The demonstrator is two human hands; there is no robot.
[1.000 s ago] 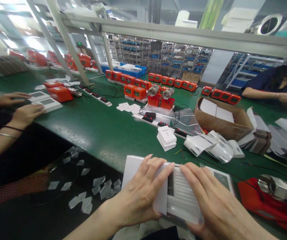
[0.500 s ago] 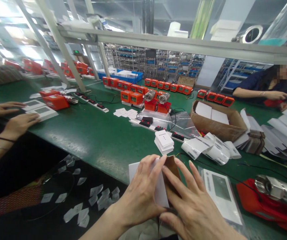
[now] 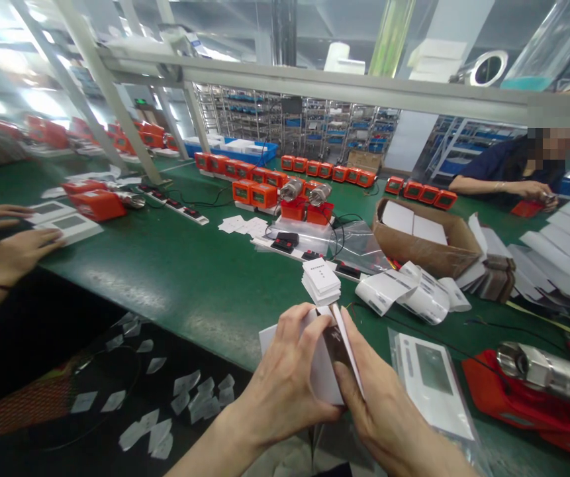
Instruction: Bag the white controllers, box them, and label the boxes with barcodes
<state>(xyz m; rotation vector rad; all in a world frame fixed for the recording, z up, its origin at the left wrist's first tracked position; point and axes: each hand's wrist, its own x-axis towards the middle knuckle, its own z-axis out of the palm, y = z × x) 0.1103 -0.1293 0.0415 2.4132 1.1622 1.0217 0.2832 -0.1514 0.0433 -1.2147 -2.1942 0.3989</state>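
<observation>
A small white carton (image 3: 325,374) is between my hands at the near edge of the green table. A narrow dark brown strip with faint light marks shows between its white sides. My left hand (image 3: 287,361) grips the carton from the left, thumb below and fingers over the upper edge. My right hand (image 3: 381,391) is closed on the right side, its thumb at the lower edge and its fingers behind a white panel. A stack of white booklets (image 3: 321,278) lies just beyond the carton. Right of my hands is a bagged white panel device (image 3: 432,374) with a grey screen.
An orange device with a metal fitting (image 3: 537,377) lies at right. Beyond are a brown cardboard box (image 3: 426,255), curled label sheets (image 3: 414,291), a power strip (image 3: 309,255) and rows of orange devices (image 3: 255,192). Co-workers' hands are at left (image 3: 16,248) and far right.
My right hand has turned from spread fingers over the brown inside to a grip on the white side panel, which now stands closer to the carton. The camera view has shifted slightly.
</observation>
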